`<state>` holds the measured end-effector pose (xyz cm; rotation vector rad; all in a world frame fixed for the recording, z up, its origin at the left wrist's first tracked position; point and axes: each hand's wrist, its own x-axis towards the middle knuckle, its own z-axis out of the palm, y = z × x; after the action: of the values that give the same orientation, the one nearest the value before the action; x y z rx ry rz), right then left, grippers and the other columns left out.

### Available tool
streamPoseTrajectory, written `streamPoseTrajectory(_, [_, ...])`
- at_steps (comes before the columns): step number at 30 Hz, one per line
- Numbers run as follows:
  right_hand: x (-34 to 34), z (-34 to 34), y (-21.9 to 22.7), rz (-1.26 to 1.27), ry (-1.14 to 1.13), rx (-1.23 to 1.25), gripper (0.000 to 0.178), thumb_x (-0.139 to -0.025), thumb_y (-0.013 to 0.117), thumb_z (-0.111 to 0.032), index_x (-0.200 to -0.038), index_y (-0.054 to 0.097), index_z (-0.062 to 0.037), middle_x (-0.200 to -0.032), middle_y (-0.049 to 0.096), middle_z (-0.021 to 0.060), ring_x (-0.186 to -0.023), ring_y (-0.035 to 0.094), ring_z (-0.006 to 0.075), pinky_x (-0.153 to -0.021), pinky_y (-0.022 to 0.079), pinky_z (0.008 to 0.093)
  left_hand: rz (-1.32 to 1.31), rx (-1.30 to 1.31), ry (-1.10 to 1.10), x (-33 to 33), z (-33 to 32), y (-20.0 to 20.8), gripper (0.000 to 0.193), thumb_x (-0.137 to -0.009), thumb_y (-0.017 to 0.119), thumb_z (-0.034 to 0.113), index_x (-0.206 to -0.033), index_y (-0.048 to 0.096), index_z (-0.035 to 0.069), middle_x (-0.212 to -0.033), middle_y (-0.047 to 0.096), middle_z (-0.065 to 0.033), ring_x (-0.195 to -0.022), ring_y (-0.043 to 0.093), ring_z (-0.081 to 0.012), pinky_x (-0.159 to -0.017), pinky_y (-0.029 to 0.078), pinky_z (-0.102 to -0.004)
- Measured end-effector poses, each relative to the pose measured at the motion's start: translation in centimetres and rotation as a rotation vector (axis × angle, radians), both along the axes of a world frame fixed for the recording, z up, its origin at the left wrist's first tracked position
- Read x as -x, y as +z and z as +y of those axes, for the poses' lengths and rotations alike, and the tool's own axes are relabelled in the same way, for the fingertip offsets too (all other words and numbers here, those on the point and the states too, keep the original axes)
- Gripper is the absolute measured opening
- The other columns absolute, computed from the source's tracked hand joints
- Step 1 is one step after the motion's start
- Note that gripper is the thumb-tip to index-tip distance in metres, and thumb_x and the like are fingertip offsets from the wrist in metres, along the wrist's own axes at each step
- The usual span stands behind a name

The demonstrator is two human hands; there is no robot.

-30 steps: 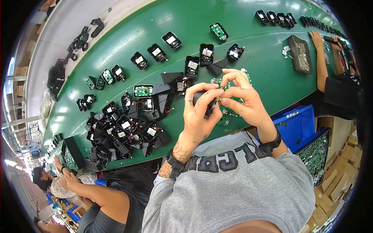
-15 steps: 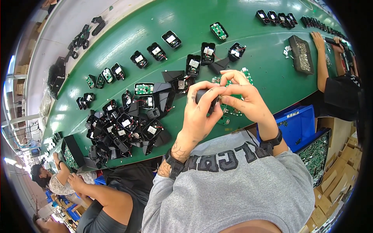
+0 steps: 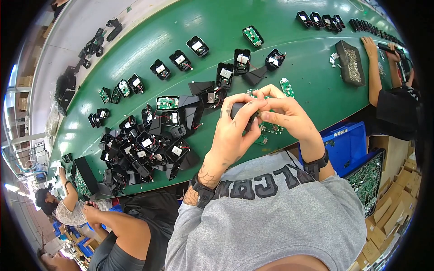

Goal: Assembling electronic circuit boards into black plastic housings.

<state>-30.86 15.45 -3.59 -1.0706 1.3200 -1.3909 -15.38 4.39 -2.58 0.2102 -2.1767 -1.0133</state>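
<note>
My left hand point(image 3: 229, 135) is wrapped around a small black plastic housing point(image 3: 236, 109), held up over the near edge of the green table. Closed in a pinch, my right hand point(image 3: 293, 118) meets the housing's right end. What its fingertips grip there is hidden. Beneath and behind my hands lie loose green circuit boards point(image 3: 286, 87), partly covered by my fingers. Open black housings point(image 3: 224, 76) with white blocks and thin wires stand just beyond my left hand.
A pile of black housings point(image 3: 145, 143) covers the table to the left, and more stand in a curved row point(image 3: 160, 69). At right are a dark bin of small metal parts point(image 3: 350, 63), a blue crate point(image 3: 350, 147) and a co-worker's hand point(image 3: 370, 49). Other people sit at left.
Both hands stay together at the housing, shifting very slightly, and the right fingers change their position a little. At far left a co-worker's arm reaches farther onto the table.
</note>
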Motion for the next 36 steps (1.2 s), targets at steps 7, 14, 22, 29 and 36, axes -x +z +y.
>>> streamPoseTrajectory(7, [-0.3,-0.1,-0.1,-0.066,0.016,0.02,0.023,-0.088,0.067,-0.022,-0.097,0.068,-0.0007,-0.114,0.048,0.008,-0.112,0.046,0.0196,-0.098,0.037,0.0348,0.024,0.0,0.016,0.0,0.2,-0.4,0.052,-0.071,0.065,-0.009,-0.119,0.06,0.009,-0.106,0.058,-0.013,-0.105,0.054,-0.031,-0.083,0.051,-0.0408])
streamPoseTrajectory(14, [-0.9,0.1,0.3,0.212,-0.09,0.07,0.019,-0.09,0.065,-0.02,-0.09,0.067,-0.0009,-0.113,0.05,0.0064,-0.107,0.049,0.0163,-0.091,0.041,0.0312,0.008,0.002,0.016,-0.1,0.0,-0.5,0.051,-0.071,0.065,-0.009,-0.118,0.06,0.009,-0.108,0.056,-0.0132,-0.105,0.055,-0.031,-0.083,0.051,-0.0404])
streamPoseTrajectory(22, [-2.2,0.4,-0.5,-0.005,-0.172,0.078,0.017,-0.09,0.065,-0.018,-0.088,0.068,-0.0005,-0.112,0.053,0.007,-0.103,0.053,0.0168,-0.089,0.043,0.0306,0.053,0.029,0.045,-0.2,0.6,-0.4,0.044,-0.072,0.062,-0.01,-0.114,0.06,0.004,-0.107,0.057,-0.0139,-0.1,0.058,-0.027,-0.085,0.05,-0.0364])
streamPoseTrajectory(29, [-2.0,0.4,0.3,0.155,-0.238,0.094,0.014,-0.086,0.069,-0.014,-0.089,0.071,-0.0002,-0.115,0.058,0.0098,-0.108,0.054,0.0177,-0.092,0.043,0.0313,0.062,0.059,0.078,0.1,0.9,-0.7,0.043,-0.073,0.063,-0.01,-0.114,0.06,0.003,-0.107,0.056,-0.0152,-0.103,0.059,-0.0278,-0.086,0.051,-0.0371])
streamPoseTrajectory(36, [-2.9,0.2,-0.1,-0.202,-0.285,-0.004,0.005,-0.082,0.07,-0.002,-0.087,0.071,0.0,-0.12,0.057,0.0114,-0.108,0.057,0.0202,-0.095,0.043,0.0341,0.154,0.051,0.212,0.1,1.9,-1.4,0.04,-0.074,0.064,-0.009,-0.113,0.059,0.0,-0.109,0.056,-0.0164,-0.101,0.06,-0.0284,-0.086,0.051,-0.0378])
